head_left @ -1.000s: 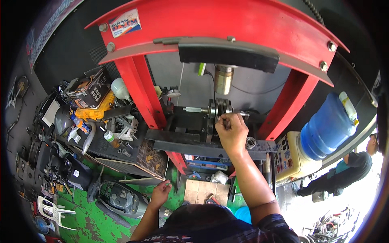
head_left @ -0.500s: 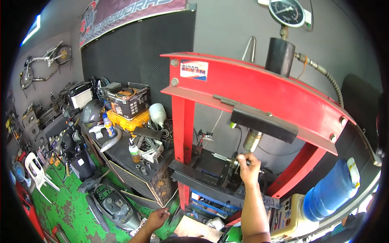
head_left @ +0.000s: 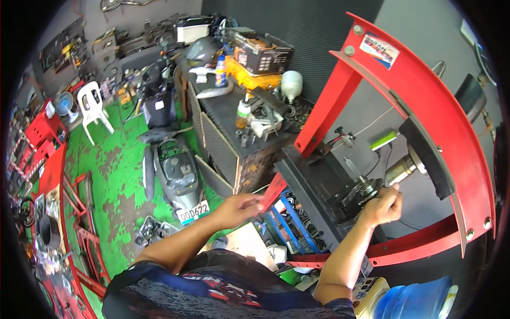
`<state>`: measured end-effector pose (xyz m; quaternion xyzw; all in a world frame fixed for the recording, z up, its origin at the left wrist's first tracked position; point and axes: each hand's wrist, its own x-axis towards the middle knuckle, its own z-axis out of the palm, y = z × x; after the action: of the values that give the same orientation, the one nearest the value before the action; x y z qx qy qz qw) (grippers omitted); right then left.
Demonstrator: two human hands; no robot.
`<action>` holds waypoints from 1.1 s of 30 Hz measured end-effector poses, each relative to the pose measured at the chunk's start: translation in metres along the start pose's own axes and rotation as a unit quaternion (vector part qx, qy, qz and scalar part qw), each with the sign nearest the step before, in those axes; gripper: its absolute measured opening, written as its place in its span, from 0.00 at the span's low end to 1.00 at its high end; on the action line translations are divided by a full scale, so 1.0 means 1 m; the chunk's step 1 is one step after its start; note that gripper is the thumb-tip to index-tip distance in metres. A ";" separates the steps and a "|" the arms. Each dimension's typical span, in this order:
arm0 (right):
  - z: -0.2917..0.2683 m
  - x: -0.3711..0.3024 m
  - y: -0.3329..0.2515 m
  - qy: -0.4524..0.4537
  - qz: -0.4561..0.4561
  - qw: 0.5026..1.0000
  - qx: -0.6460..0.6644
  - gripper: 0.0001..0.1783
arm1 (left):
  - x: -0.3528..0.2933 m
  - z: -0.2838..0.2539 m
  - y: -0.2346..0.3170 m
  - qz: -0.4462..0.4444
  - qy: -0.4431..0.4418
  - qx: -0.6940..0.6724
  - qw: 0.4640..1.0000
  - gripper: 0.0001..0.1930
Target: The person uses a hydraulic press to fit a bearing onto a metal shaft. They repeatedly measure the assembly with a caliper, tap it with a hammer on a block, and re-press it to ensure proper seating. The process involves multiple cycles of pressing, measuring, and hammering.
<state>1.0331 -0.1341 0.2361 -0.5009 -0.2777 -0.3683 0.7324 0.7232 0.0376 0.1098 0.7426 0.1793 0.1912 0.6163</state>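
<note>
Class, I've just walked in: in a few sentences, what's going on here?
Someone in a dark shirt is at a red press. The right hand is curled up against a metal part with a rod sticking out, sitting on the press's black bed. Whether it grips the part is hidden. The left hand is held out near the press's lower frame; nothing is visible in it.

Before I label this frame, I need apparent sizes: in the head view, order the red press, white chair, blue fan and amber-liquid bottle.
1. Red press
2. White chair
3. Blue fan and amber-liquid bottle: too alike to rank, and the fan stands farther away.
</note>
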 end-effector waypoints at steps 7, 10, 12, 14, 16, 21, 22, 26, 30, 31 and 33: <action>0.032 -0.034 -0.094 -0.146 -0.093 0.952 0.254 0.21 | 0.048 0.087 0.072 -0.024 -0.061 -0.345 0.936 0.43; 0.058 -0.080 -0.104 -0.190 -0.106 0.931 0.294 0.17 | 0.062 0.096 0.079 0.025 -0.052 -0.575 0.816 0.39; 0.070 -0.112 -0.108 -0.278 -0.116 0.926 0.228 0.16 | 0.054 0.074 0.077 0.019 -0.074 -0.675 0.734 0.30; 0.077 -0.162 -0.108 -0.416 -0.067 0.876 0.234 0.14 | 0.059 0.066 0.002 0.284 -0.128 -0.654 0.690 0.31; 0.080 -0.189 -0.107 -0.613 -0.023 0.765 0.194 0.20 | 0.037 0.045 -0.038 0.232 0.091 -0.534 0.808 0.33; 0.184 -0.177 -0.096 -0.660 0.164 0.709 0.186 0.18 | -0.018 -0.060 -0.085 -0.100 0.257 -0.635 0.722 0.30; 0.225 -0.168 -0.080 -0.654 0.161 0.735 0.076 0.17 | -0.031 -0.075 -0.106 -0.105 0.299 -0.597 0.737 0.29; 0.338 -0.195 0.131 -0.565 0.004 0.796 -0.218 0.21 | -0.037 -0.117 -0.114 -0.052 0.371 -0.544 0.751 0.28; 0.359 -0.216 0.254 -0.618 0.104 0.679 -0.383 0.28 | -0.032 -0.153 -0.114 -0.041 0.367 -0.593 0.716 0.28; 0.370 -0.218 0.241 -0.633 0.079 0.649 -0.413 0.35 | -0.031 -0.160 -0.116 -0.036 0.388 -0.571 0.723 0.29; 0.391 -0.226 0.231 -0.626 0.045 0.651 -0.426 0.35 | -0.032 -0.177 -0.118 -0.021 0.409 -0.539 0.736 0.30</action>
<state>1.0771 0.3443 0.0727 -0.8815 -0.4599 -0.0121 0.1061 0.6028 0.1927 0.0208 0.1327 0.2969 0.5279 0.7846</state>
